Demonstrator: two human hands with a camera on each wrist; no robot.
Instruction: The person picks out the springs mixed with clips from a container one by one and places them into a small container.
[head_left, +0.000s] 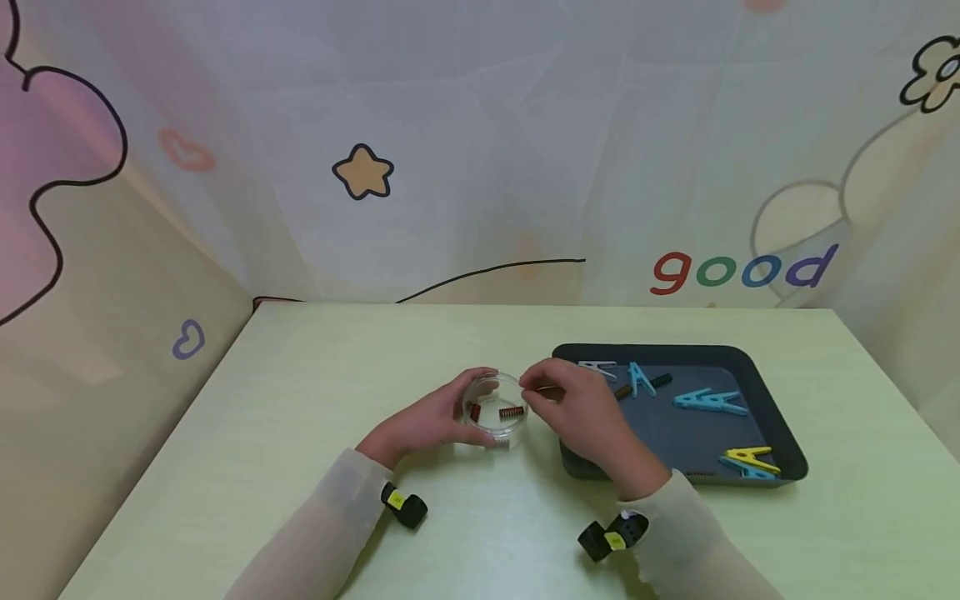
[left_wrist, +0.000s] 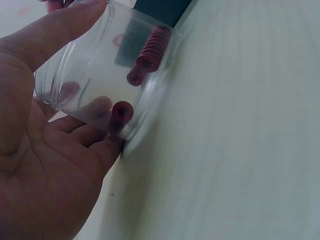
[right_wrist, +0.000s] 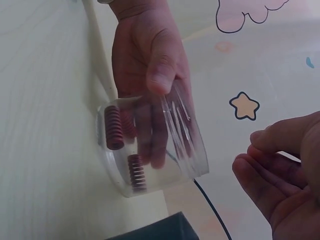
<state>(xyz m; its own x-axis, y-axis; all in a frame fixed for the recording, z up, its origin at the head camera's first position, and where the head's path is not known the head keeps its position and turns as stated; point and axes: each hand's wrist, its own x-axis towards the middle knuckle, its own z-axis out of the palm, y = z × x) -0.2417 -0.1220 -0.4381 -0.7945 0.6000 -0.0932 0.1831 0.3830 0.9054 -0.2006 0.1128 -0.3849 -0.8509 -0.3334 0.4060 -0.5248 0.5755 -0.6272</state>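
Observation:
My left hand (head_left: 435, 417) grips a clear jar (right_wrist: 165, 172) from the side, thumb and fingers spread around its wall. The jar is tilted, its mouth towards my right hand. Inside lie red coil springs: one (left_wrist: 155, 47) near the base and another (right_wrist: 136, 172) apart from it; a fainter red shape beside the first may be a reflection. Close to the jar's rim is my right hand (head_left: 585, 408), thumb and fingers bent towards each other. In the right wrist view, nothing shows between those fingertips (right_wrist: 257, 137).
A dark tray (head_left: 675, 442) stands at the right, partly behind my right hand. It holds blue clothespins (head_left: 708, 402), a yellow clothespin (head_left: 750, 455), a white clothespin (head_left: 597, 366) and small dark pieces (head_left: 662, 381). A printed cloth (head_left: 480, 167) hangs behind the table.

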